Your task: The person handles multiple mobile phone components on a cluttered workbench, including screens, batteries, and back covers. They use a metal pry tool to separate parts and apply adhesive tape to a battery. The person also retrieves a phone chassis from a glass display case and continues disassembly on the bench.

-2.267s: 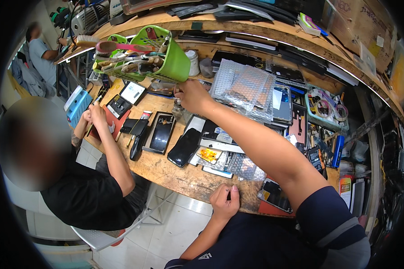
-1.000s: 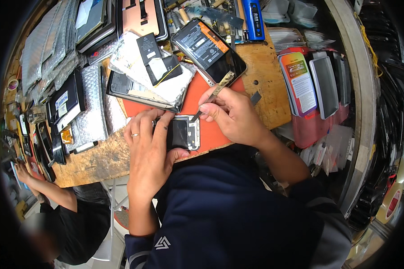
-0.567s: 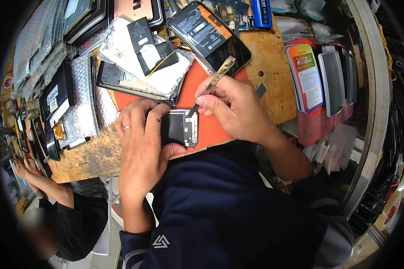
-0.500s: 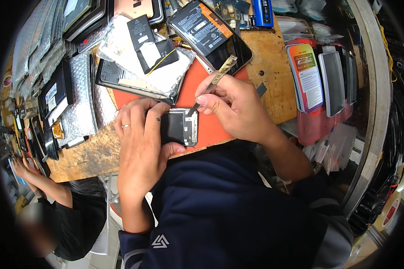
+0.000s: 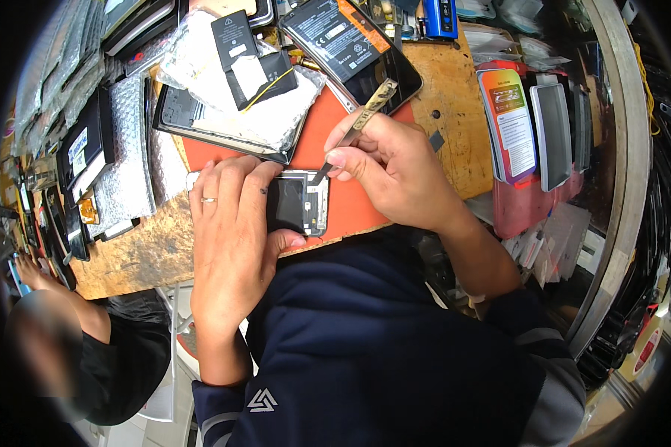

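My left hand (image 5: 231, 212) is closed on a phone screen assembly (image 5: 285, 203), lying on an orange mat (image 5: 350, 203) near the bench's front edge. Fingers press over its left side and top, with the thumb along the near edge, so its left part is hidden. Pinched in my right hand (image 5: 402, 164) is a thin flat metal pry tool (image 5: 366, 118), its upper part patterned and slanting away to the upper right. The tool's dark tip touches or hovers just over the upper right of the assembly, beside a pale strip with small metal parts; contact is hard to tell.
Behind the hands lie an open phone frame (image 5: 175, 112), loose black batteries (image 5: 235, 46) and an opened phone (image 5: 335, 45) with its battery exposed. Bubble-wrap sleeves (image 5: 130, 153) crowd the left, and boxed accessories (image 5: 508, 127) the right. A person (image 5: 127, 365) sits at lower left.
The view has shifted slightly. My hands, the pry tool and the screen assembly keep nearly the same arrangement. The other person's head has moved up and left.
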### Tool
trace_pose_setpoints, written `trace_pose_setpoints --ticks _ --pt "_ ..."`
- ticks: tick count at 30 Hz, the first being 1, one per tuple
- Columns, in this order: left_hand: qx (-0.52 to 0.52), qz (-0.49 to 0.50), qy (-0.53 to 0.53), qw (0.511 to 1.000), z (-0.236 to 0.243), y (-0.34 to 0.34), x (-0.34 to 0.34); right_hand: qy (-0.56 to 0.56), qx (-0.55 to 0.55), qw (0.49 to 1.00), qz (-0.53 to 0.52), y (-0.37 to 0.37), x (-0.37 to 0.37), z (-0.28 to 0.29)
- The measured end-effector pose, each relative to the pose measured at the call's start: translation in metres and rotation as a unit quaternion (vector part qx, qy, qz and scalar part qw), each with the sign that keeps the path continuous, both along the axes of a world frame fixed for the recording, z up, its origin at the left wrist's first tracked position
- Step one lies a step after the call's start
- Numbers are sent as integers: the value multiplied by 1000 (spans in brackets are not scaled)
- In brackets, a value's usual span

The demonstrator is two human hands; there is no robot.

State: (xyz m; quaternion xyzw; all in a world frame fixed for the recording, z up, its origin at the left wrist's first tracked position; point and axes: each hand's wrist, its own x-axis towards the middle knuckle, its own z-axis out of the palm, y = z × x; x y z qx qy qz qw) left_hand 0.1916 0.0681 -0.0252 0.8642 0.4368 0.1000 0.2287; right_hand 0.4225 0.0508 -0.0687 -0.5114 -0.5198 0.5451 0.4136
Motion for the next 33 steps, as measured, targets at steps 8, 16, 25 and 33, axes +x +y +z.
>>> trace_pose_setpoints --ticks 8,16,25,33 --pt "-4 2 1 1000 -1 -1 0 -12 3 1000 7 1 0 1" --pt "-4 9 -8 1000 -1 -5 1 10 -1 1000 -2 0 -1 0" --pt "-22 20 -25 999 -1 -6 2 8 -8 1000 -4 -1 0 1" --pt "-26 22 -32 999 -1 -6 2 16 -5 1000 -6 -2 -1 1"
